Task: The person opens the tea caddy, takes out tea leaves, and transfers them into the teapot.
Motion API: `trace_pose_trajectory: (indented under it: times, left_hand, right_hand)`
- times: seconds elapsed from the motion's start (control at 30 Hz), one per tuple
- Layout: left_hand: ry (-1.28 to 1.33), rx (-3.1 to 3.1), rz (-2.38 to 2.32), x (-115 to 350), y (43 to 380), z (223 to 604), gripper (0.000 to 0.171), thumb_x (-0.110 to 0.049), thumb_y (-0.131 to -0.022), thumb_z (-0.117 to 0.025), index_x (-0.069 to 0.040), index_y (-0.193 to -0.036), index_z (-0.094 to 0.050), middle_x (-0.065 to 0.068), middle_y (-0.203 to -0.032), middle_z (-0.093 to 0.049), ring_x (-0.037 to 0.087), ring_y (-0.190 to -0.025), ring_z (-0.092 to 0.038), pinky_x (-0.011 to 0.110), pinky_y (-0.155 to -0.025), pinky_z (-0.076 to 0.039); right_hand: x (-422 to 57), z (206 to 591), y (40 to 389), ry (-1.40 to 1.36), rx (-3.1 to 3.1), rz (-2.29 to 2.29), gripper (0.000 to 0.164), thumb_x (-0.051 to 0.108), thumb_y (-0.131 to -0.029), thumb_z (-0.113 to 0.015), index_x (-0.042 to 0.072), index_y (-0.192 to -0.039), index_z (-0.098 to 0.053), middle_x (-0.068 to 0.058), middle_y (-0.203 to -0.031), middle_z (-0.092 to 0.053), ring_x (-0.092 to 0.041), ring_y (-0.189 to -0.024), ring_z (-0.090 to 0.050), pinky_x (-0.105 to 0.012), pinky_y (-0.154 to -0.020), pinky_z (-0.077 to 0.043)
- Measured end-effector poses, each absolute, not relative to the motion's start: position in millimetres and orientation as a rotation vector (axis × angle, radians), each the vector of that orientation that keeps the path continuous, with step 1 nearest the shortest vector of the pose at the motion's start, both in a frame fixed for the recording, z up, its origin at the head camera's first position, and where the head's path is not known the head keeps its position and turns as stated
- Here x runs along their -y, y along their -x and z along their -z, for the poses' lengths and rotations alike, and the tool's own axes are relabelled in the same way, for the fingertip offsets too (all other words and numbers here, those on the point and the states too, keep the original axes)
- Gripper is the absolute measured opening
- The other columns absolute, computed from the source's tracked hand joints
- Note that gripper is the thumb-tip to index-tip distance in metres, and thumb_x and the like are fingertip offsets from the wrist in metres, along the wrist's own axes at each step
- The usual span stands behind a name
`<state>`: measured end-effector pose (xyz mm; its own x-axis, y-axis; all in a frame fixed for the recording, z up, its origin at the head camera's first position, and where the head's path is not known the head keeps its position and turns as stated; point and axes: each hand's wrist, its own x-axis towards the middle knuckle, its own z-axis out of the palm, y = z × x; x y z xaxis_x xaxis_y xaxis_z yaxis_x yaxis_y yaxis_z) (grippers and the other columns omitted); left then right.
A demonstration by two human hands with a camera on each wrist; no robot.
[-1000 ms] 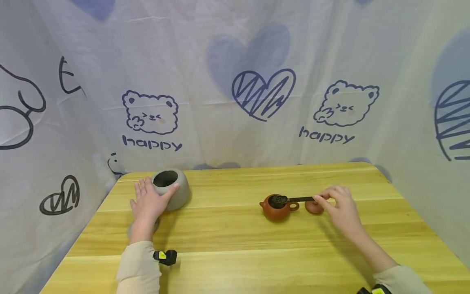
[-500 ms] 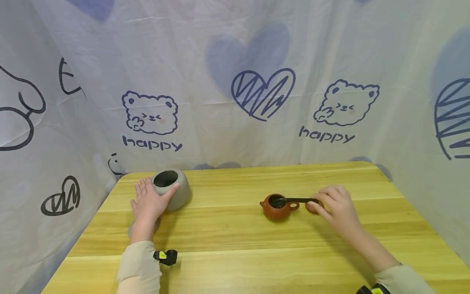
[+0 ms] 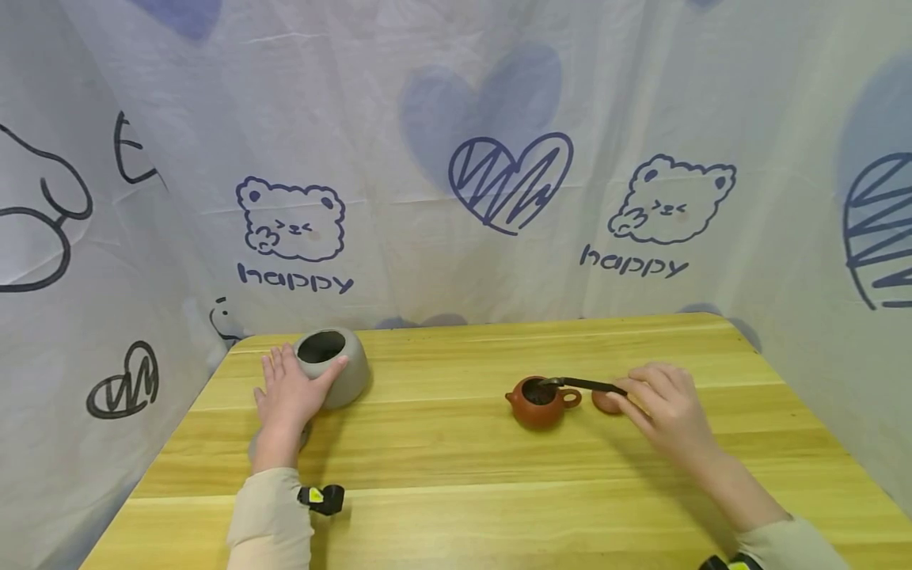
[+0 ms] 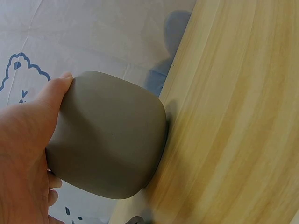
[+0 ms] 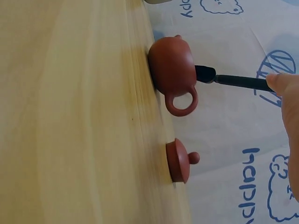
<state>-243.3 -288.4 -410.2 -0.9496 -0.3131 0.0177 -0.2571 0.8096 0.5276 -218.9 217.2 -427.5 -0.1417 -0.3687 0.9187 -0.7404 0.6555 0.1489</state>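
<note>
My left hand (image 3: 288, 392) holds a grey round jar (image 3: 347, 372) by its side, thumb along the rim and fingers on the far left; the jar's opening faces up. In the left wrist view the jar's smooth wall (image 4: 112, 135) stands on the table. With thumb and fingers, my right hand (image 3: 673, 408) pinches a tea scoop (image 3: 591, 385) by its slim black handle. Its head is tipped over the mouth of a reddish-brown clay teapot (image 3: 537, 413), where dark contents show inside. Beside the teapot's handle lies its knobbed lid (image 5: 180, 161).
Partly hidden under my left forearm is a grey round object (image 3: 255, 447) on the wooden table (image 3: 442, 507). A pale cloth (image 3: 399, 261) with printed hearts and bears hangs behind the table and along both sides.
The scoop, level and heaped with dark leaves a second ago, has turned over at the teapot's mouth. My right hand has shifted slightly right. The left hand and jar stay put.
</note>
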Motion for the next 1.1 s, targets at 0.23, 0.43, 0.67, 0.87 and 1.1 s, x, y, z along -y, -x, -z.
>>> trace_pose_trajectory:
  times: [0.23,0.43,0.67,0.87,1.1]
  left_hand:
    - [-0.458,2.881,0.820,288,244,411,0.123,-0.085,-0.079,-0.040,-0.003,-0.155,0.011,0.023,-0.161,0.015,0.041,-0.149,0.017,0.072,-0.114,0.001]
    - [-0.455,2.886,0.819,288,245,412,0.124,-0.086,-0.079,-0.040,-0.003,-0.155,0.011,0.023,-0.161,0.015,0.041,-0.149,0.016,0.072,-0.114,0.001]
    - [-0.455,2.890,0.818,288,243,412,0.124,-0.086,-0.079,-0.040,-0.002,-0.155,0.012,0.024,-0.160,0.016,0.042,-0.149,0.015,0.072,-0.114,0.000]
    - [-0.454,2.890,0.827,288,244,412,0.124,-0.086,-0.079,-0.039,-0.002,-0.155,0.012,0.023,-0.160,0.018,0.041,-0.149,0.017,0.072,-0.114,0.001]
    - [-0.450,2.886,0.828,289,245,414,0.123,-0.086,-0.080,-0.039,-0.002,-0.154,0.012,0.022,-0.160,0.018,0.041,-0.149,0.018,0.072,-0.114,0.002]
  right_hand:
    - [-229,429,216,-0.816,1.835,-0.460,0.053,0.045,-0.098,-0.054,-0.001,-0.077,-0.071,-0.013,-0.080,-0.064,-0.031,-0.079,-0.054,-0.042,-0.077,-0.038]
    - [-239,433,215,-0.814,1.898,-0.445,0.053,0.047,-0.098,-0.053,0.002,-0.074,-0.070,-0.011,-0.078,-0.063,-0.031,-0.078,-0.052,-0.041,-0.076,-0.037]
    - [-245,437,212,-0.852,1.951,-0.227,0.055,0.047,-0.102,-0.044,0.005,-0.075,-0.069,-0.008,-0.080,-0.062,-0.029,-0.079,-0.055,-0.041,-0.067,-0.040]
    - [-244,437,211,-0.880,1.963,-0.128,0.052,0.041,-0.103,-0.042,0.005,-0.077,-0.068,-0.008,-0.081,-0.061,-0.029,-0.079,-0.055,-0.040,-0.064,-0.041]
    - [-246,435,211,-0.815,1.972,-0.190,0.059,0.046,-0.103,-0.040,0.003,-0.075,-0.069,-0.010,-0.082,-0.063,-0.032,-0.080,-0.056,-0.044,-0.065,-0.041]
